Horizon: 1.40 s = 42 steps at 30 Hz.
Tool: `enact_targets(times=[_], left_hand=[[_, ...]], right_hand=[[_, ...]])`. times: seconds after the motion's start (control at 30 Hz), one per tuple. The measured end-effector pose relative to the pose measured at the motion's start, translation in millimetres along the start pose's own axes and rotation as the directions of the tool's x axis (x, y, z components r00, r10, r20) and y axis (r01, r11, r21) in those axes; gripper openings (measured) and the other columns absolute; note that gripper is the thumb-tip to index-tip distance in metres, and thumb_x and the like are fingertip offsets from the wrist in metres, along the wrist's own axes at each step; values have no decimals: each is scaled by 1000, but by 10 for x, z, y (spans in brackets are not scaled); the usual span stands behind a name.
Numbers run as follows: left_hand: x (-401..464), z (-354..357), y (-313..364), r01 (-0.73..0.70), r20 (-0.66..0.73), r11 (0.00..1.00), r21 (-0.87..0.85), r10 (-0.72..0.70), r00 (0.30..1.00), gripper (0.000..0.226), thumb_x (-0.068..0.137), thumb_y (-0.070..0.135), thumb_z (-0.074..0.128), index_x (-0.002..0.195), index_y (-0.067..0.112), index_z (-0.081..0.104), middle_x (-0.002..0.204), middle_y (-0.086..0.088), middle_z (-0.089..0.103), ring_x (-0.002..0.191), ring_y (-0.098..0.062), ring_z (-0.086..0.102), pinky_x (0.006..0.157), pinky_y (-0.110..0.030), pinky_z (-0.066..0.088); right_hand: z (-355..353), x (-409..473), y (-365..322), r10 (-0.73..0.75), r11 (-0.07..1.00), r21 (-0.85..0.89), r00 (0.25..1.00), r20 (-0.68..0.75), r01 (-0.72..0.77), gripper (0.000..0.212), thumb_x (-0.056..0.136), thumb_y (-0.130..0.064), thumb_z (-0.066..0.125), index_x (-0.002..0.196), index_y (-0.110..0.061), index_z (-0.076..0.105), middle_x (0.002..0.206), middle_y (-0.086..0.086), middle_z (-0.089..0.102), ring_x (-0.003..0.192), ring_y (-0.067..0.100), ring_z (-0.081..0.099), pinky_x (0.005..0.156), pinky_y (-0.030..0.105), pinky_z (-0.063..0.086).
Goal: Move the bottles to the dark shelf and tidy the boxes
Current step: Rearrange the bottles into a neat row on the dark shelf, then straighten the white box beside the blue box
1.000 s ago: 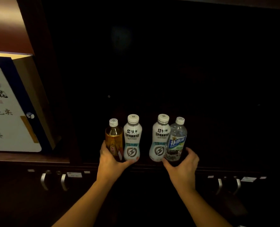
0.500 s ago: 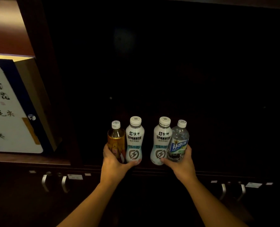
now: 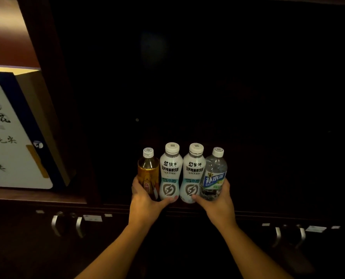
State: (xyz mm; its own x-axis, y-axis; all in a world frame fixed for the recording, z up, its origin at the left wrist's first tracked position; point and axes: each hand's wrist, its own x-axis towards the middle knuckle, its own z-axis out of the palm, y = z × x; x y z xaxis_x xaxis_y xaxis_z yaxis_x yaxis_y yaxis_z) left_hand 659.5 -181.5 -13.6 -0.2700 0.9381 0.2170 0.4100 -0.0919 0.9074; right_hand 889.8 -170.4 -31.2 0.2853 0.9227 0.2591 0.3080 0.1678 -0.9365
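Observation:
Several bottles stand upright in a tight row at the front edge of the dark shelf [image 3: 268, 210]. From the left: an amber tea bottle [image 3: 148, 174], two white drink bottles [image 3: 170, 172] [image 3: 193, 174], and a clear water bottle with a blue label [image 3: 214, 176]. My left hand [image 3: 145, 200] wraps the bases of the amber bottle and the left white bottle. My right hand [image 3: 218, 202] cups the bases of the right white bottle and the clear bottle.
A large white and blue gift box [image 3: 14, 133] with calligraphy stands in the lit compartment at the left. Below the shelves run dark cabinet doors with metal handles [image 3: 55, 224] [image 3: 277, 235]. The shelf interior behind the bottles is very dark.
My right hand closed on its two bottles and slid them left. The gap in the middle of the row has closed, and the two pairs now touch.

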Motion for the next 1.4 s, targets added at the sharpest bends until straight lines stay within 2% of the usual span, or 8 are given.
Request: enact_targets(times=[0.23,0.5,0.7,0.87,1.03,1.17,1.27,1.4], left_hand=[[-13,6,-2,-3,-11,1000,23,4,1000,137,37,69,90,146,37,15,139,3,46,126,-22,51,95,-44,51],[-17,-6,5,-9,6,999,37,9,1000,137,39,70,89,148,37,13,142,1,43,129,-22,49,97,-47,51],[-13,-92,-8,-18,42,995,95,14,999,134,41,78,82,147,36,13,141,2,45,127,-21,49,96,-42,51],[74,-249,-90,-76,96,978,197,57,994,116,58,58,86,148,28,19,142,-1,43,129,-23,48,99,-44,50],[170,-451,-183,-93,181,968,233,51,982,98,68,55,81,145,26,28,137,3,47,126,-18,49,100,-41,49],[230,-699,-295,-160,283,932,326,65,957,75,74,60,73,136,29,44,128,8,53,118,-13,52,91,-28,48],[271,-953,-403,-263,374,892,368,117,920,60,78,64,66,128,33,53,120,14,56,111,-8,54,83,-21,45],[249,-1346,-532,-348,452,853,388,153,879,42,83,62,62,115,34,60,105,19,53,99,-4,55,72,-20,45]], right_hand=[[36,-45,-38,20,1000,-22,999,-33,-21,103,58,-34,95,140,-44,33,125,-18,59,111,1,59,87,28,50],[40,-89,-90,31,998,-51,999,-33,-33,106,60,-36,94,143,-44,28,128,-16,57,113,5,58,91,33,51],[23,-95,-151,92,992,-90,995,-24,-94,127,58,-38,94,153,-42,11,137,-12,54,123,10,55,101,43,48],[65,-128,-234,135,973,-178,989,-61,-143,127,63,-38,93,156,-26,8,147,1,46,133,22,48,109,50,41],[183,-341,-398,94,955,-258,975,-203,-146,94,70,-31,89,145,-23,34,137,6,46,123,22,51,101,44,47],[341,-572,-539,117,932,-307,961,-250,-193,77,76,-30,83,140,-23,41,132,6,46,117,22,53,93,38,47],[524,-722,-646,86,891,-424,978,-191,-161,50,83,-31,77,126,-16,57,124,3,55,115,22,56,89,33,48],[816,-922,-881,104,852,-513,994,-23,-101,18,88,-36,71,99,-23,67,103,-6,64,92,10,61,75,29,51]])
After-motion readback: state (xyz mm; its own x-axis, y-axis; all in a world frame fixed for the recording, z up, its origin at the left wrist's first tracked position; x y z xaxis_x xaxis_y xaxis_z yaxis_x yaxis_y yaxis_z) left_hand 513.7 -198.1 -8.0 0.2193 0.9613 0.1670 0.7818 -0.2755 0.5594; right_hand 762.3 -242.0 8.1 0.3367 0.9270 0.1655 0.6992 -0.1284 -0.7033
